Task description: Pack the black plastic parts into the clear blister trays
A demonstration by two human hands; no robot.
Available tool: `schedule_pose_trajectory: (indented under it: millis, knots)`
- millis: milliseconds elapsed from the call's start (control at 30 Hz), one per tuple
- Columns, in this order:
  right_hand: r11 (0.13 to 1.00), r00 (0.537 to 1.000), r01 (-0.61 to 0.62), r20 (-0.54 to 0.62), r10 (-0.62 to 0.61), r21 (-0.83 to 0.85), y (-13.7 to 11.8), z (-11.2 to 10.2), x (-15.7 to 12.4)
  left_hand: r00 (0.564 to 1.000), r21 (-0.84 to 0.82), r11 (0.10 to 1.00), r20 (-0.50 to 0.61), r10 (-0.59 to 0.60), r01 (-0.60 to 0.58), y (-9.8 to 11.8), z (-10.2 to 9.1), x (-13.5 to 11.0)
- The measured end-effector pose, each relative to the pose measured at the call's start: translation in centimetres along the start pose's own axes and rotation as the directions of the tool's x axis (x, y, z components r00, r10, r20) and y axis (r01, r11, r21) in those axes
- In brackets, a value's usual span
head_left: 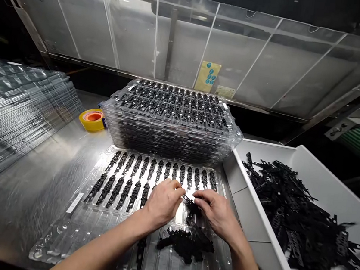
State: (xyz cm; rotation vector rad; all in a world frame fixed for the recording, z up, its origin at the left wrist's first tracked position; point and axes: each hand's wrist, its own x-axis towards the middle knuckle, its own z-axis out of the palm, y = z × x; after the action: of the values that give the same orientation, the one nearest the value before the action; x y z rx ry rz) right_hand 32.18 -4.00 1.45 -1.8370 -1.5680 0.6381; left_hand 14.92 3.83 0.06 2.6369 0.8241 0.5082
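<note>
A clear plastic tray [92, 222] lies in front of me with slim black plastic parts standing in its slots, a full far row [159, 170] and part of a second row [118, 191]. Over the tray's right half, my left hand [163, 202] is closed, thumb and fingertips pinching one end of a black plastic part [188, 199]. My right hand [218, 211] pinches the same part from the right. Its lower portion merges with other black parts beneath. Nearer me, a loose heap of black parts [187, 245] rests on the tray, beside a single part [141, 254].
Behind the tray rises a stack of filled clear trays [170, 129]. A white bin [260, 244] of jumbled black parts [288, 212] stands at right. Yellow tape [92, 120] and stacked trays [24, 104] sit at left. A transparent panel [184, 40] spans the back.
</note>
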Motion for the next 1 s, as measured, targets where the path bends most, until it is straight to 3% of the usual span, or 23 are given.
schedule_pose_trajectory:
  millis: [167, 267, 367, 500, 633, 767, 1000]
  knots:
    - [0.999, 0.995, -0.028, -0.092, 0.026, -0.017, -0.1, -1.2, -1.5, 0.977, 0.123, 0.974, 0.119, 0.178, -0.193, 0.8, 2.0, 2.2]
    - [0.996, 0.978, -0.075, -0.2, 0.066, -0.038, 0.6, -2.8, -2.4, 0.967, 0.174, 0.956, 0.139, 0.213, -0.235, 0.7, 2.0, 2.8]
    - [0.992, 0.984, -0.084, -0.168, 0.068, -0.091, 1.5, -3.2, -2.4, 0.986, 0.239, 0.958, 0.096, 0.14, -0.159, 0.5, 1.3, 2.2]
    - [0.993, 0.997, -0.02, -0.072, 0.012, -0.119, 2.5, -1.1, -1.6, 1.0, 0.33, 0.944, -0.004, 0.001, 0.0, 0.8, 0.9, 0.0]
    - [0.99, 0.991, 0.032, -0.124, -0.049, -0.138, 3.0, 1.0, -1.5, 0.999, 0.399, 0.917, -0.031, 0.008, 0.005, 2.1, 1.7, -2.1]
    - [0.98, 0.979, 0.1, -0.159, -0.128, -0.173, 3.4, 1.6, -2.0, 0.999, 0.438, 0.898, -0.002, 0.04, -0.035, 3.6, 2.2, -2.7]
    - [0.959, 0.963, 0.156, -0.18, -0.2, -0.235, 2.5, 1.2, -3.8, 0.968, 0.429, 0.903, 0.221, -0.118, 0.012, 5.3, 2.2, -1.8]
